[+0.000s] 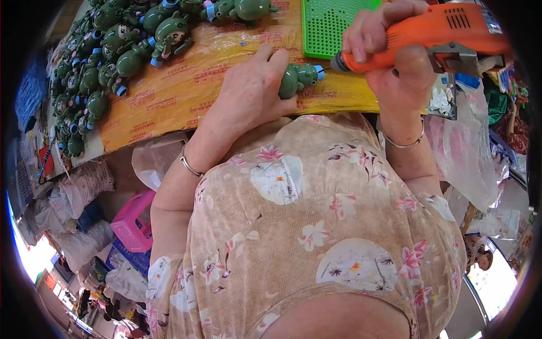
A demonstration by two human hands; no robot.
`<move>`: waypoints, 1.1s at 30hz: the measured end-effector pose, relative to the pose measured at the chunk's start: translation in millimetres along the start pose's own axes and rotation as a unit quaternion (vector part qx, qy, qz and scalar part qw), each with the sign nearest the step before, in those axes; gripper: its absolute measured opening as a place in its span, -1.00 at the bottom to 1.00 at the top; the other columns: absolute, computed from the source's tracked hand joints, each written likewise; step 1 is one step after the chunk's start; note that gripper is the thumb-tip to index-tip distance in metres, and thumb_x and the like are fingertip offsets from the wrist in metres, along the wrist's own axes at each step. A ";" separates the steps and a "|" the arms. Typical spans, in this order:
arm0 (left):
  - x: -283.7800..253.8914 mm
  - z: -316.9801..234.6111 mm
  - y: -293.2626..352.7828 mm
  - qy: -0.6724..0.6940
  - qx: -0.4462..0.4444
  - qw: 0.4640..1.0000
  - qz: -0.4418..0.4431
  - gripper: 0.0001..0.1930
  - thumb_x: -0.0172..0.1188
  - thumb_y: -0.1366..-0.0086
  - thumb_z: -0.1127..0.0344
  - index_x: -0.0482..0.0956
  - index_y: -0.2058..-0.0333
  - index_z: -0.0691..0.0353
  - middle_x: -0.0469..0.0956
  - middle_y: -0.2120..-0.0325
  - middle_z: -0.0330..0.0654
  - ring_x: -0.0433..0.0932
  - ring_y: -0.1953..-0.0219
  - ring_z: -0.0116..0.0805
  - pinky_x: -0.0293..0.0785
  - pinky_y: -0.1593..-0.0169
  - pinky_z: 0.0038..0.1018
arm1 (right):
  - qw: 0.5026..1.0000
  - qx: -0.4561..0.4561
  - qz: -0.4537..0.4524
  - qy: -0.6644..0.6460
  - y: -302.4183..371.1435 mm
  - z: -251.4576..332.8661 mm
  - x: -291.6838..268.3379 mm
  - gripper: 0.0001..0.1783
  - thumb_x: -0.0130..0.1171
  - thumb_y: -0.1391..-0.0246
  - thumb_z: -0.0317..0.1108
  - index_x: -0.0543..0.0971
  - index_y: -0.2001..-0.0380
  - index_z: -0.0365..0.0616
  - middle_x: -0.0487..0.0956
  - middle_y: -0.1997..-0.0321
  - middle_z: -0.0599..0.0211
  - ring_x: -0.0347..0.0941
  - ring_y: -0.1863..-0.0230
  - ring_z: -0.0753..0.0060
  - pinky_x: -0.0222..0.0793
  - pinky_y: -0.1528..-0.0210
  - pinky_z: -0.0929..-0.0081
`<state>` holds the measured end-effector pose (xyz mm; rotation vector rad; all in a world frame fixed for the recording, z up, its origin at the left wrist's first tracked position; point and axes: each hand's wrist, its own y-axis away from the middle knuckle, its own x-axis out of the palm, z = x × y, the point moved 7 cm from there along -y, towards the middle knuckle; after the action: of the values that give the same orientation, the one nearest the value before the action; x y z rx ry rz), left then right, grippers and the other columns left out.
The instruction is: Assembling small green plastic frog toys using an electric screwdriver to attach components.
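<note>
Under the fingers of my left hand (251, 85) lies a green toy figure (299, 78), held on its side against the tabletop. Its light blue end points right, toward the dark tip of an orange power screwdriver (435, 37). My right hand (395, 62) is wrapped round the front of this tool. The tip meets or nearly meets the toy's blue end; whether they touch I cannot tell. At the far left, many similar green toy figures (130, 56) with light blue parts lie heaped.
A bright green perforated basket (330, 28) stands at the back, beside the tool. Yellow-brown tape covers the table (175, 93). Small white scraps (440, 101) lie at its right corner. Below the left edge are a pink plastic stool (132, 223) and plastic bags (84, 186).
</note>
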<state>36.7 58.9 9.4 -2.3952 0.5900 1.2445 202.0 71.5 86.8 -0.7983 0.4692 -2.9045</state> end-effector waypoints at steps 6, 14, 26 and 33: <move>0.1 -0.1 -0.7 -0.010 0.021 1.000 -0.010 -0.53 0.49 0.04 0.21 0.44 0.24 0.27 0.52 0.26 0.06 0.61 0.29 0.20 0.57 0.27 -0.03 | 1.000 0.005 -0.011 -0.008 1.3 2.3 3.8 -0.22 0.67 0.14 -0.14 0.31 0.05 -0.13 0.46 0.49 0.26 0.44 0.52 0.29 0.42 0.45 0.35; -3.3 0.1 -4.1 0.006 0.020 1.000 -0.020 -0.59 0.45 0.01 0.22 0.47 0.30 0.31 0.54 0.30 0.09 0.61 0.31 0.21 0.57 0.27 -0.03 | 1.000 0.008 0.020 0.012 5.5 0.4 4.4 -0.23 0.67 0.13 -0.15 0.33 0.03 -0.14 0.49 0.48 0.27 0.48 0.48 0.26 0.46 0.40 0.34; -3.6 -0.4 -4.7 0.003 0.009 1.000 -0.007 -0.60 0.43 0.02 0.23 0.48 0.28 0.30 0.54 0.30 0.08 0.61 0.29 0.20 0.57 0.25 -0.03 | 0.997 0.056 0.051 0.013 13.5 -2.2 3.7 -0.25 0.63 0.08 -0.29 0.33 -0.05 -0.13 0.52 0.36 0.22 0.50 0.31 0.24 0.48 0.21 0.24; -4.4 -2.3 -5.9 0.004 0.008 1.000 -0.003 -0.60 0.43 0.01 0.23 0.49 0.27 0.30 0.54 0.30 0.08 0.61 0.29 0.20 0.58 0.24 -0.03 | 0.905 0.084 0.416 -0.032 -10.8 3.2 11.7 -0.31 0.61 0.05 -0.37 0.37 -0.05 -0.14 0.55 0.33 0.16 0.52 0.27 0.21 0.50 0.17 0.19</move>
<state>39.0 63.5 15.2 -2.3892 0.5925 1.2234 193.4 78.9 98.5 -0.4885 0.4082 -2.0786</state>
